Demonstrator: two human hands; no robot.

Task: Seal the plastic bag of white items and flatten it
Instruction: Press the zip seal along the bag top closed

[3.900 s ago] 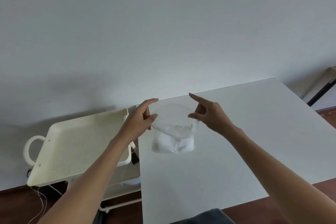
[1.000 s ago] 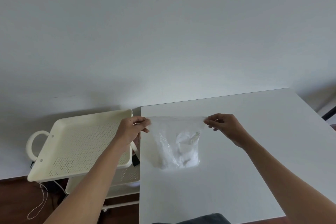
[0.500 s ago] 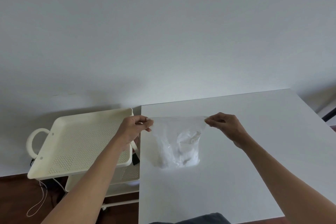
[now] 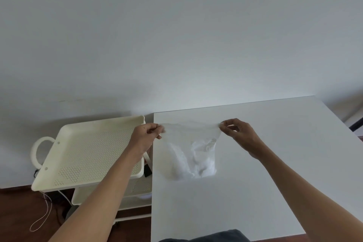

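A clear plastic bag (image 4: 191, 143) with white items (image 4: 198, 165) in its lower part hangs over the white table (image 4: 265, 173), its bottom touching the tabletop near the left edge. My left hand (image 4: 146, 136) pinches the bag's top left corner. My right hand (image 4: 238, 133) pinches the top right corner. The bag's top edge is stretched straight between both hands.
A cream perforated cart (image 4: 88, 151) with a round handle stands left of the table, a lower shelf beneath its top tray. A white cord (image 4: 42, 216) lies on the wooden floor. A plain wall is behind. Dark cloth (image 4: 214, 236) shows at the bottom edge.
Earlier the bag's mouth was held open in a round shape; the hands pulled apart and stretched it flat. Over the last second hands and bag have barely moved.
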